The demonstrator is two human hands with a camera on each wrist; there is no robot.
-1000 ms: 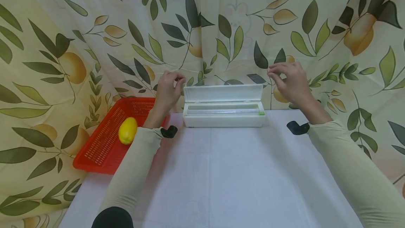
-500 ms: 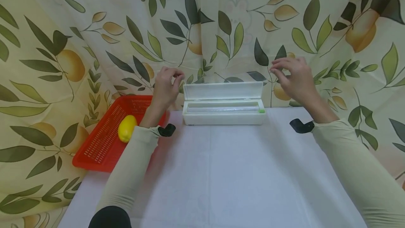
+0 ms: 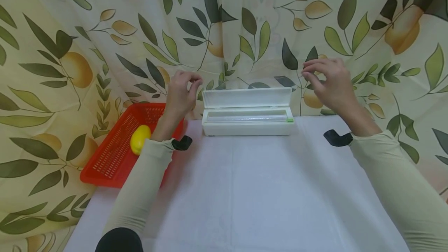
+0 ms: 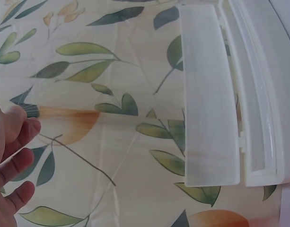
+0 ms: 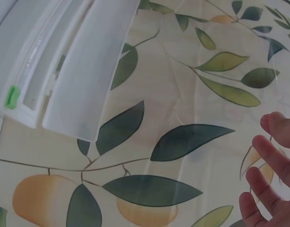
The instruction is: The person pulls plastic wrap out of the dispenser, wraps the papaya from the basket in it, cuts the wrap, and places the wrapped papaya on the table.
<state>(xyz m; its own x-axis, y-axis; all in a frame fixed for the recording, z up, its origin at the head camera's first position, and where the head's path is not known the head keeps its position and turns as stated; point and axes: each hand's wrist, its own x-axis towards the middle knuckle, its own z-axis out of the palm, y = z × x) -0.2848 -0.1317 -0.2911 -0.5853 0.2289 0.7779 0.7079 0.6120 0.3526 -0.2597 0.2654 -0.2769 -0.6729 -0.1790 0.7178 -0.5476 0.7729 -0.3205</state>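
A white cling film box point(image 3: 247, 130) stands on the table with its lid point(image 3: 247, 98) raised at the back. Inside it lies a roll of clear film point(image 3: 246, 119), and a green piece point(image 3: 290, 120) sits at the right end. My left hand point(image 3: 181, 93) is above and left of the box, thumb and index finger together. On the other side my right hand point(image 3: 331, 84) pinches likewise. Faint wrinkles and sheen in both wrist views show clear cling film point(image 4: 118, 161) spread between the hands. Its edges are hard to make out.
At the left a red plastic basket point(image 3: 105, 166) holds a yellow lemon point(image 3: 140, 139); my left forearm passes over its right side. A white cloth point(image 3: 245, 189) covers the table. Behind the box hangs a leaf-patterned curtain point(image 3: 140, 42).
My hands have drifted slightly farther apart, the left one leftward and the right one rightward. The whole scene has shifted a little upward in the head view. The lid stays raised.
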